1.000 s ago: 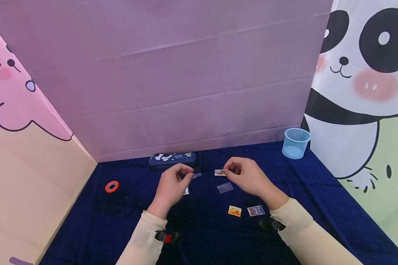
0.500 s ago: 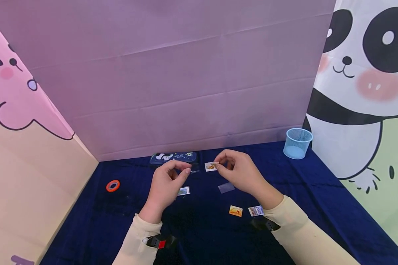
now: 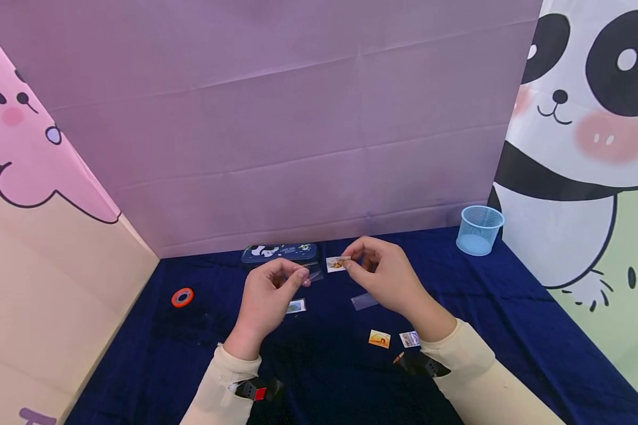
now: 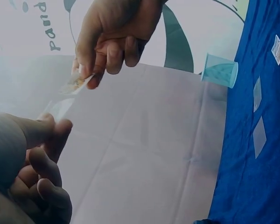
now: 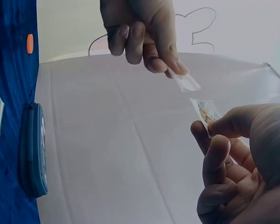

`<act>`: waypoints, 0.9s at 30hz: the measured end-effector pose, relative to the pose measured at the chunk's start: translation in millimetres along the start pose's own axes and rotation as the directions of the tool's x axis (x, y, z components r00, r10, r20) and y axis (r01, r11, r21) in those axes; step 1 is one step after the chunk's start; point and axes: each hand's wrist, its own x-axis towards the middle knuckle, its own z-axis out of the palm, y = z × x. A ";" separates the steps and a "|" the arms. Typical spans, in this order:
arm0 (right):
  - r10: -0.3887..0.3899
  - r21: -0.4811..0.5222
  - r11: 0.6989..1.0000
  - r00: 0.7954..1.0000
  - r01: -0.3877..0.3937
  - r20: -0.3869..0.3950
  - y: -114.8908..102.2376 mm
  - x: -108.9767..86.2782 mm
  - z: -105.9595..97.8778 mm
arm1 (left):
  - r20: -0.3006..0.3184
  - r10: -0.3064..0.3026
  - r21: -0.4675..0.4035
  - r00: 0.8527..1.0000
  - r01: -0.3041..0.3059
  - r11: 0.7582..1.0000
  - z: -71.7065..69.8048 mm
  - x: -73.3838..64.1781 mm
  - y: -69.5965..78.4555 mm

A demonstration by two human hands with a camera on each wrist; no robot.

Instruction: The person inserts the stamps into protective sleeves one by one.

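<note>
1. Orange ring (image 3: 182,297) lies on the table (image 3: 319,372).
2. Left hand (image 3: 264,306): grip clamped on a clear sleeve (image 5: 189,83).
3. Right hand (image 3: 390,282): grip clamped on a small picture card (image 3: 335,264), just beside the sleeve.
4. Blue mesh pen holder (image 3: 480,230) stands upright.

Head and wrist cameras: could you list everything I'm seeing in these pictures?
Held picture card: one, white with orange-brown design, in the right fingertips
Held clear sleeve: one, transparent, in the left fingertips
Loose clear sleeves: two, transparent, on the cloth
Green-blue card: one, white-bordered, beside the left hand
Orange-yellow card: one, front right
Bluish card: one, by the right cuff
Panda pencil case: one, dark blue, back
Ring: one, orange, left
Mesh cup: one, light blue, back right
Tablecloth: one, navy, underneath
Backdrops: three, mauve behind, cartoon-printed either side
Wrist devices: two, black, on the wrists
Sleeve cuffs: two, cream, forearms
Left hand: one, pinching
Right hand: one, pinching
</note>
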 end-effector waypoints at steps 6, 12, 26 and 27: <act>-0.009 0.037 0.999 1.000 0.010 -0.013 -4.5 -3.3 -1.0 | 0.006 0.015 -0.036 1.000 -0.015 0.999 2.1 -0.5 0.1; -0.021 0.045 0.999 1.000 0.022 -0.015 -5.0 -3.7 -0.1 | 0.007 0.020 -0.072 1.000 -0.020 0.997 3.2 -0.8 -1.2; -0.007 0.044 0.999 0.998 0.009 -0.059 -11.5 -8.1 0.4 | -0.049 0.054 -0.067 0.997 -0.057 0.996 3.0 -0.2 0.2; -0.006 0.044 0.999 0.998 0.009 -0.062 -12.1 -8.5 0.6 | -0.053 0.054 -0.070 0.997 -0.058 0.996 3.4 -0.1 0.4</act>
